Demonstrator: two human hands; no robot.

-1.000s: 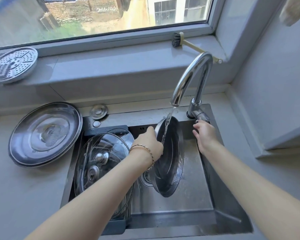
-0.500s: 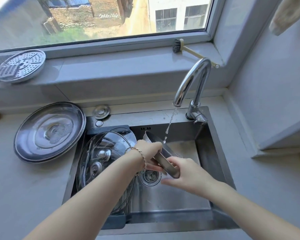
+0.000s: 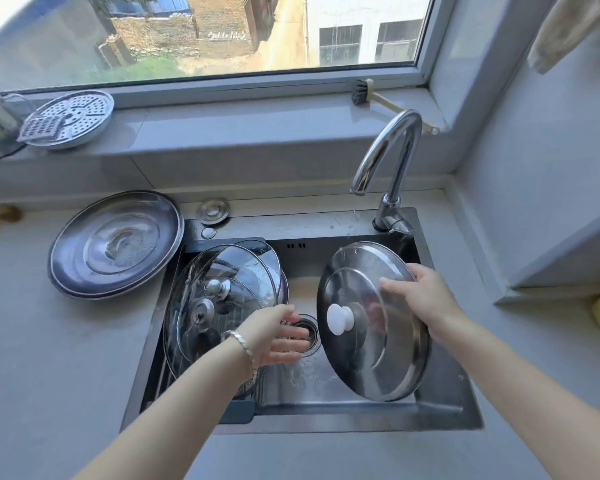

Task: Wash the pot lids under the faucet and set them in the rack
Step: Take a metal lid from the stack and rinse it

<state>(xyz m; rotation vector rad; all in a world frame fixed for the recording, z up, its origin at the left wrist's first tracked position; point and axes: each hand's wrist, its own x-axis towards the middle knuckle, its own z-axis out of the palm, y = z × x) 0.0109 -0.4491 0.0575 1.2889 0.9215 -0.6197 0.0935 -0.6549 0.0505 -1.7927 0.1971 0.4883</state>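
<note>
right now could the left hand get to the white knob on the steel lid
Probably yes. The left hand hangs open and empty over the drain, just beside the white knob, which faces it on the steel lid held by the right hand. Nothing lies between them.

— What are the surfaces like here?
— Mostly metal. The steel lid [image 3: 374,323] held by the right hand [image 3: 426,299] is polished and glossy, mirror-like, with a smooth white knob [image 3: 340,318] that looks like plastic. The sink [image 3: 440,403] is darker brushed steel, wet near the drain [image 3: 309,336].
— And the rest?
— The glass lids [image 3: 222,303] in the rack [image 3: 239,410] are clear and shiny with bright metal rims and knobs. The faucet [image 3: 388,157] is chrome, highly reflective. The countertop [image 3: 49,358] is matt grey, stone-like. On the sill, a perforated steamer plate [image 3: 73,116] looks like dull pale metal. The left hand [image 3: 278,334] wears a shiny metallic bracelet [image 3: 245,348].
</note>
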